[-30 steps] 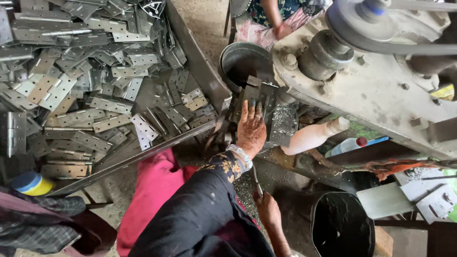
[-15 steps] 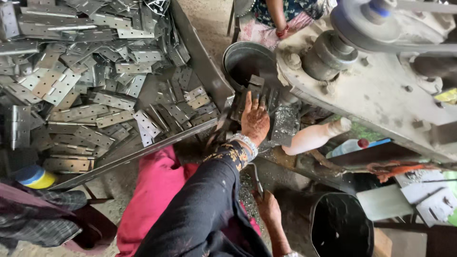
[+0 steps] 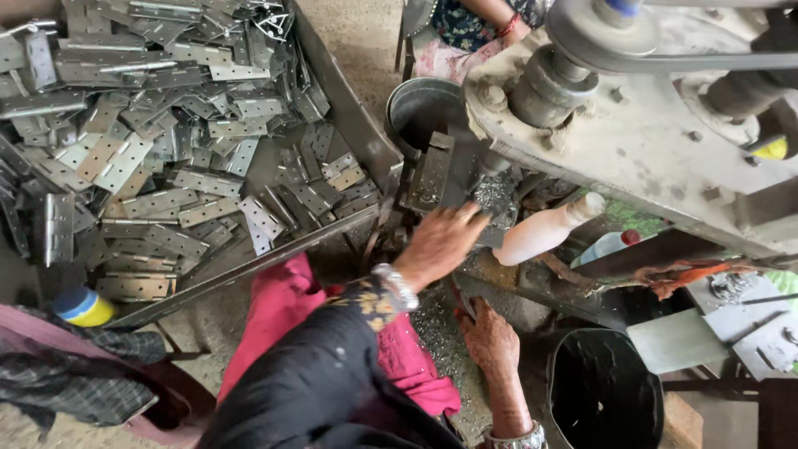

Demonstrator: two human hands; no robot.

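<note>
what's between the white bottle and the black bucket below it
In the head view, a dark metal bar of the machine frame runs between the white bottle and the black bucket; the right hand rests just left of that stretch.

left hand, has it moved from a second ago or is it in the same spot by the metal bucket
Yes. The left hand has slid slightly right and down, away from the metal bucket.

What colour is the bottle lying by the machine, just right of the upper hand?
The bottle is pale cream-white, seen in the head view.
</note>
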